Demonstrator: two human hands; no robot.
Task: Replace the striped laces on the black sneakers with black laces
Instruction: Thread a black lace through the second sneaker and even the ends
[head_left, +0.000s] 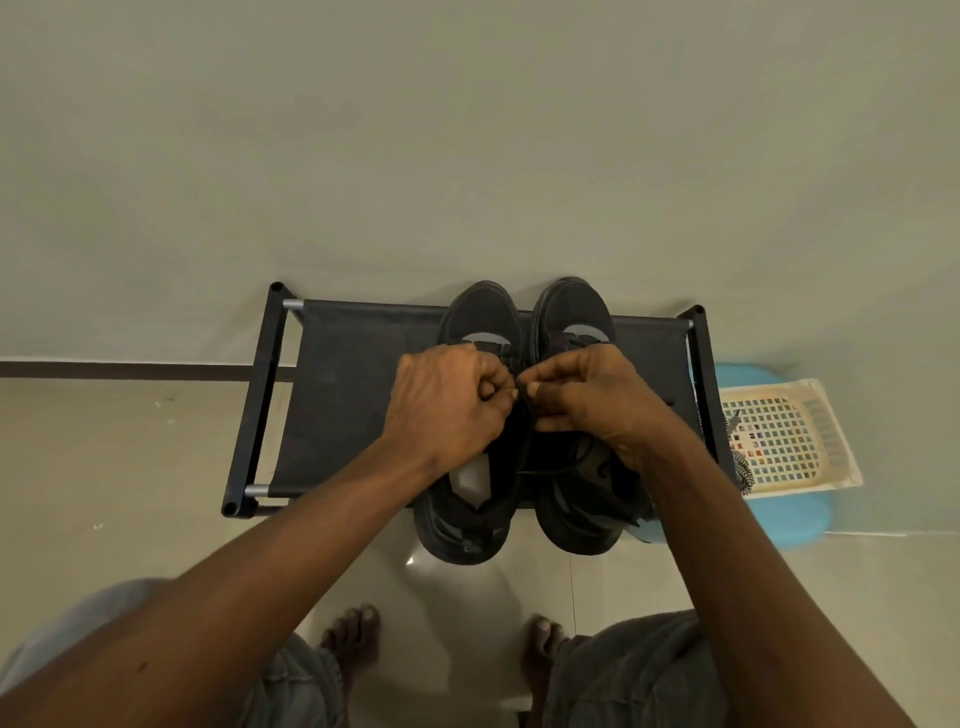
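So, closest in are bare feet (353, 639) on the floor. Just past them the sneakers (462, 525) sit side by side on the rack (343, 395), heels hanging over its near edge and toes up at the far edge by the wall. Both hands are working over the middle of the pair. The left hand (447, 405) is curled up tight and the right hand (587, 400) has its fingertips bunched. Both look to be pinching the black lace (523, 397) right where they meet, above the gap between the shoes; I can't tell which shoe it's going into. That lace is going to be light, limp and floppy, with no stiffness except maybe at the tip. I'd grab it close to the end and feed it through rather than push from further back. It's also black on black, so the eyelets will be hard to spot. The shoes look soft up top but heavy enough to stay put on the rack. Off the rack's right edge the striped lace (743, 470) dangles beside a basket (831, 441) on a blue stool (800, 519).
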